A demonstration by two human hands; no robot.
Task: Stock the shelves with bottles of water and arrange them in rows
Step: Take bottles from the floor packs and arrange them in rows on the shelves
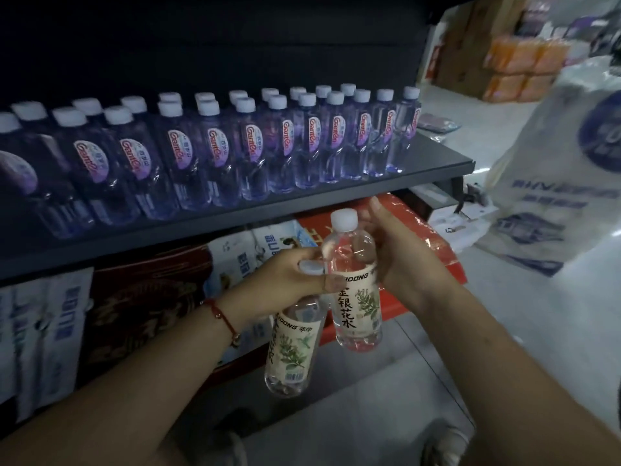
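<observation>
Bottles are held in both hands in front of a dark shelf (336,193), just below its front edge, apparently so that they can be lifted onto it. The left hand (289,274) is curled round the neck of one herbal-label bottle (292,348), which hangs tilted, cap uppermost and base swung toward the floor; a neck hold of this kind is judged to leave the body free for setting down. The right hand (400,260) is wrapped round the shoulder of a second herbal-label bottle (356,280), which is kept nearly upright, its white cap clear of the fingers. The two bottles are touching or very nearly so where the left thumb meets the second label. On the shelf, purple-tinted water bottles (252,149) are already ranked two deep, labels turned outward, so that the brand is read from the aisle; bare shelf is left in front of them, along the edge. Beneath, boxed goods (235,260) are stacked, and a white plastic bag (554,183) is seen at the right.
</observation>
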